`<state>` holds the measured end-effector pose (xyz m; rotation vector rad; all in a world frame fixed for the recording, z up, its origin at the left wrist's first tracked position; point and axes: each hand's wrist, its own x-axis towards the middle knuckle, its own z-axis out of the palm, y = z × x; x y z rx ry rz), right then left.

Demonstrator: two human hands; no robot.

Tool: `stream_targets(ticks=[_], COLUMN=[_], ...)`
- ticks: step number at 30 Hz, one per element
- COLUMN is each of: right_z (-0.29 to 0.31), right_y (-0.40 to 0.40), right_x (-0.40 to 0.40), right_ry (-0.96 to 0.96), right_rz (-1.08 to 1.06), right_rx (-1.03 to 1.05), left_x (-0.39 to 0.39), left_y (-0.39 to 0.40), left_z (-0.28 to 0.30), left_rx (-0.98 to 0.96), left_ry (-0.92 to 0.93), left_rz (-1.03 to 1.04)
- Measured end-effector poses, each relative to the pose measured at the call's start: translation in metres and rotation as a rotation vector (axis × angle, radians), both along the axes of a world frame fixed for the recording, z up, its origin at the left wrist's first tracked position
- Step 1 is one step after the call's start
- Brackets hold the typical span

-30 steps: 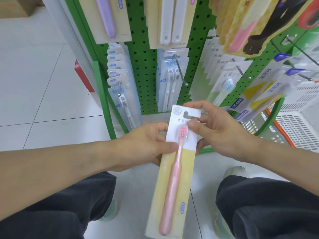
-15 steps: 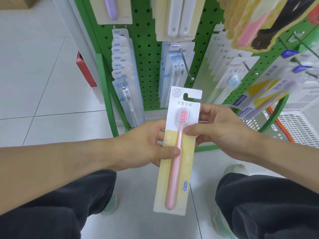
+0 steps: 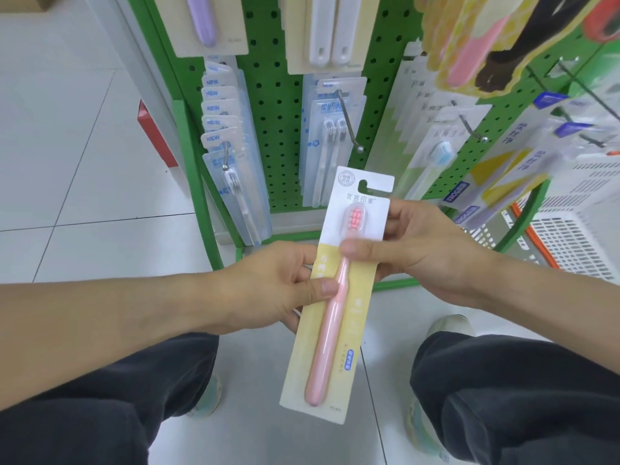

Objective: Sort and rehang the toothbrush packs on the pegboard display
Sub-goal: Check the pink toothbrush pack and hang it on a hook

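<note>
Head view shows the pink toothbrush pack now raised and upright before the green pegboard, hang slot up, pinched by left hand and right hand, seemingly ready for a hook.

The pink toothbrush pack has risen nearer the pegboard, turned more upright.
</note>
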<state>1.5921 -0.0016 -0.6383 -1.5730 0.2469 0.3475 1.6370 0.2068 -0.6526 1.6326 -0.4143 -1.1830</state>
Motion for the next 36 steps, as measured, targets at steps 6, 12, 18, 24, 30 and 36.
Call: stream_targets(ticks=[6,12,18,24,30,36], right_z=[-0.003,0.000,0.004,0.006,0.002,0.001], right_y=[-0.003,-0.005,0.004,-0.002,0.002,0.001], right_x=[0.000,-0.002,-0.006,-0.007,-0.014,-0.013], right_ry=[-0.014,0.065,0.012,0.068,0.098,0.121], right_rz=[-0.025,0.076,-0.027,-0.053,0.062,-0.007], right_rx=[-0.008,-0.001,-0.109,-0.102,-0.144,-0.149], left_x=[0.000,-0.003,-0.016,-0.022,-0.025,-0.028], left_y=[-0.001,-0.002,-0.011,-0.011,-0.006,-0.009], left_z=[0.002,0.008,0.010,0.009,0.003,-0.001], left_rx=[-0.022,0.015,0.015,0.093,0.120,0.167], left_ry=[0.008,-0.051,-0.073,-0.002,-0.058,-0.046], left_rz=[-0.058,0.002,0.049,-0.061,-0.022,0.086])
